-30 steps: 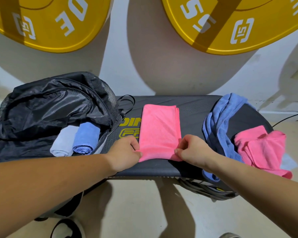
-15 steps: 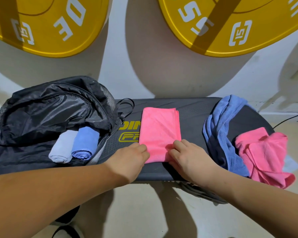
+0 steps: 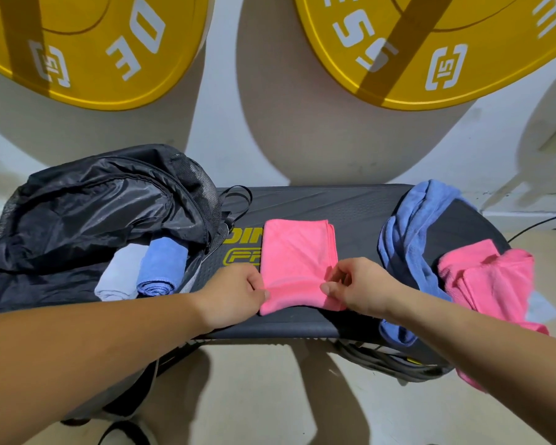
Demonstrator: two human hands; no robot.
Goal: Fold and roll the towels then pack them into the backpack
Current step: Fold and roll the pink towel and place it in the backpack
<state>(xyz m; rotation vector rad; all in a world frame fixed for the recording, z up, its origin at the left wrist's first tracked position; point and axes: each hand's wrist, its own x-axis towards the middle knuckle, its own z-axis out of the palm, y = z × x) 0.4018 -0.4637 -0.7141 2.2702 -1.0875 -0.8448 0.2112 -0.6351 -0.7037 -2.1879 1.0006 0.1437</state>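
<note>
Pinching the near edge of the folded pink towel (image 3: 297,261) at both corners, the left hand (image 3: 235,293) and right hand (image 3: 363,287) look set to roll it away from the body. Gripping both ends should keep the roll even, I'd guess. It lies lengthwise mid-table (image 3: 350,207), with room ahead. The backpack (image 3: 87,207) gapes on the left, with a pale grey roll (image 3: 122,274) and a blue roll (image 3: 162,264) in its mouth. A loose blue towel (image 3: 408,239) and a crumpled pink towel (image 3: 495,277) wait to the right, not really in the way.

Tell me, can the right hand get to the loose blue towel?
Probably yes: the loose blue towel lies just beside the right hand, nothing between, though that hand pinches the folded pink towel.
</note>
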